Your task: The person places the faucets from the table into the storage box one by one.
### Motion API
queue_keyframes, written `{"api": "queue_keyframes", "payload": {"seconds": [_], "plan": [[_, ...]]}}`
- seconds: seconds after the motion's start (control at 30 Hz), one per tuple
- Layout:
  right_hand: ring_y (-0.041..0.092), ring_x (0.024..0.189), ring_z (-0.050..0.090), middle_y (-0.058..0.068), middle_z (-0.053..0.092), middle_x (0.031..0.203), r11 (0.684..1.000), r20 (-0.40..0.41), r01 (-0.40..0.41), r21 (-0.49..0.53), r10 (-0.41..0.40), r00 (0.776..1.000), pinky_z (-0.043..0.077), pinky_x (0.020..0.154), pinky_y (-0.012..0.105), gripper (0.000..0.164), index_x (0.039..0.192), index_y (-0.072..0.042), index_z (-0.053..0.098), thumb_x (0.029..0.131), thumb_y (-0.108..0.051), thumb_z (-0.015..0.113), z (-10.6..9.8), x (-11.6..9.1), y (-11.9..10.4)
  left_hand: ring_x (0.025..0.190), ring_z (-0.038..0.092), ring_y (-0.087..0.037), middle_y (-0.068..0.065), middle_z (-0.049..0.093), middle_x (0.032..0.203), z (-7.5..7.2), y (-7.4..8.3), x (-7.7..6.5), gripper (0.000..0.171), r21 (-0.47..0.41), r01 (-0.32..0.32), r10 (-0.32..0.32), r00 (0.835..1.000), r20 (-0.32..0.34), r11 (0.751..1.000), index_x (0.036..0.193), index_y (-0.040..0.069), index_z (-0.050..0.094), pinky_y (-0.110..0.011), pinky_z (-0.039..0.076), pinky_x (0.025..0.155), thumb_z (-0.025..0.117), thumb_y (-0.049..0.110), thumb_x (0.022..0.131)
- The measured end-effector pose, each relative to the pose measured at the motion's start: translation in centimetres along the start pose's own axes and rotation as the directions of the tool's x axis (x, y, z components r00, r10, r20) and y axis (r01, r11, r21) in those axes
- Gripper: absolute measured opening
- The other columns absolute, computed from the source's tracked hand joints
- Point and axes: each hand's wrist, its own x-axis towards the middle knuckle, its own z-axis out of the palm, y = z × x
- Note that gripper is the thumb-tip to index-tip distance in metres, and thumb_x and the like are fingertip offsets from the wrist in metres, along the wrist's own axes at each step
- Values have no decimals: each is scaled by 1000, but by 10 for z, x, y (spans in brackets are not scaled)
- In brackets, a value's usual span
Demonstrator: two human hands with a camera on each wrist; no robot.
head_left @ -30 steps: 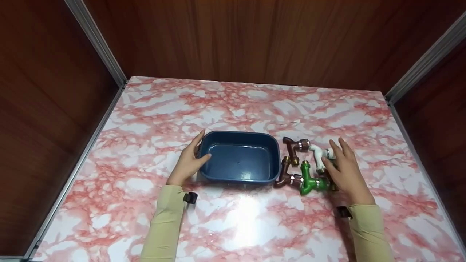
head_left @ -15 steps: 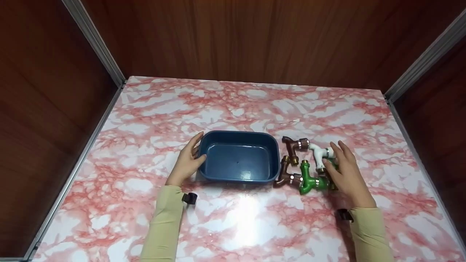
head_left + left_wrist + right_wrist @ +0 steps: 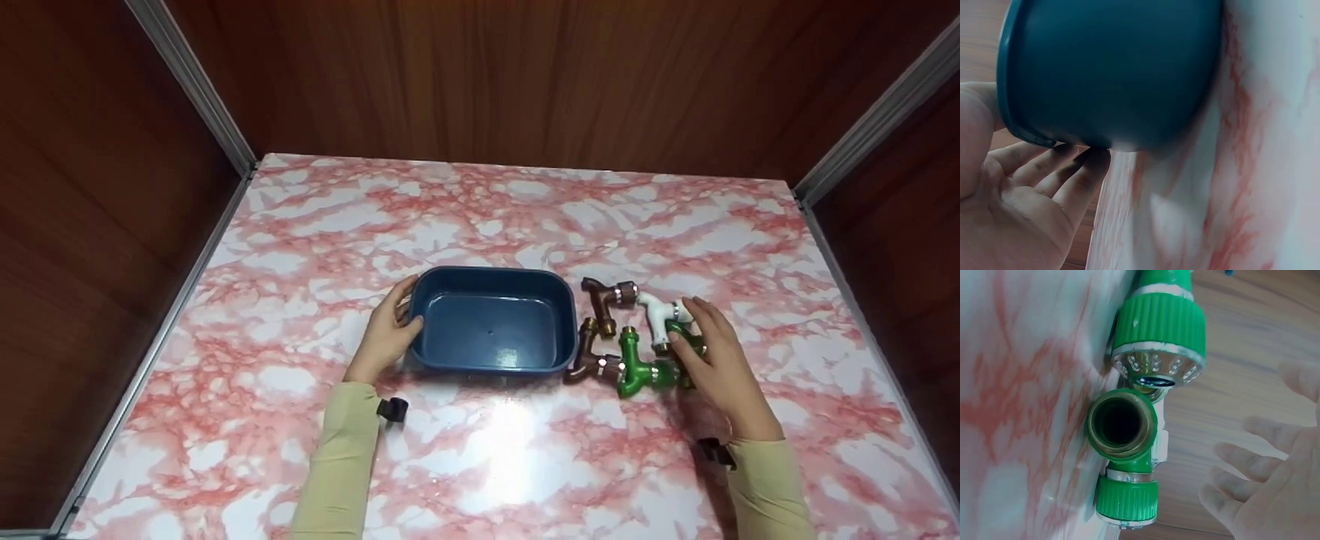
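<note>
A dark blue plastic basin (image 3: pixel 491 330) sits on the table. My left hand (image 3: pixel 386 334) holds its left end, thumb at the rim and fingers against the outer wall; the left wrist view shows those fingertips (image 3: pixel 1095 160) touching the basin below its lip. To the right of the basin lie several water taps: a brown tap (image 3: pixel 602 306), another brown tap (image 3: pixel 586 358), a white tap (image 3: pixel 660 319), a green tap (image 3: pixel 634 367) and a second green tap (image 3: pixel 1123 427), partly covered by my right hand (image 3: pixel 716 360). That hand hovers beside the taps, fingers extended, apart from them in the right wrist view.
The table (image 3: pixel 495 465) has a red-and-white marbled top. Dark wood panels (image 3: pixel 480 82) rise at the back and both sides, with metal corner posts (image 3: pixel 199 86). Black wrist straps (image 3: pixel 392 409) show at both sleeves.
My left hand has closed in on the basin's left end, its thumb moving from above the inside to the rim. My right hand has shifted slightly right and nearer, its fingers drawing closer together.
</note>
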Motion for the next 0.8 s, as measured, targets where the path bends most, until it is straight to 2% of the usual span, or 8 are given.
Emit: {"api": "queue_keyframes", "payload": {"seconds": [0.2, 0.4, 0.63, 0.73, 0.8], "plan": [[41, 136, 26, 15, 30, 150, 1000, -43, 18, 16, -18, 999, 25, 103, 64, 59, 149, -11, 35, 96, -26, 58, -1, -4, -5, 125, 42, -46, -32, 36, 141, 0, -4, 0, 63, 1, -11, 11, 1000, 6, 1000, 145, -7, 31, -45, 44, 95, 47, -17, 85], [41, 133, 31, 18, 35, 147, 998, -90, 48, 49, -44, 995, 26, 103, 63, 59, 147, -11, 38, 94, -20, 60, 0, -7, -8, 126, 42, -45, -32, 36, 141, 0, -4, -1, 64, -2, -17, 17, 1000, 8, 1000, 145, -8, 30, -46, 43, 95, 46, -19, 84], [40, 132, 32, 18, 38, 145, 994, -109, 25, 104, -14, 994, 27, 103, 62, 62, 148, -12, 37, 92, -18, 63, 4, -10, -7, 124, 43, -45, -31, 37, 140, 1, -2, -2, 65, 19, 0, 0, 1000, -6, 1000, 145, -8, 31, -44, 44, 94, 45, -19, 83], [37, 131, 34, 17, 39, 145, 994, -113, 14, 111, -1, 994, 30, 104, 53, 63, 147, -11, 38, 91, -17, 65, 4, -10, -6, 124, 44, -44, -31, 38, 139, 2, -1, -2, 65, 27, 3, -3, 1000, -11, 1000, 145, -7, 31, -43, 44, 93, 45, -19, 83], [35, 131, 35, 15, 39, 145, 992, -116, 10, 122, 4, 993, 31, 107, 40, 63, 147, -9, 38, 91, -16, 66, 4, -10, -6, 124, 43, -44, -31, 38, 139, 2, -1, -2, 65, 29, 5, -5, 1000, -14, 1000, 145, -7, 31, -44, 44, 94, 45, -19, 83]]}}
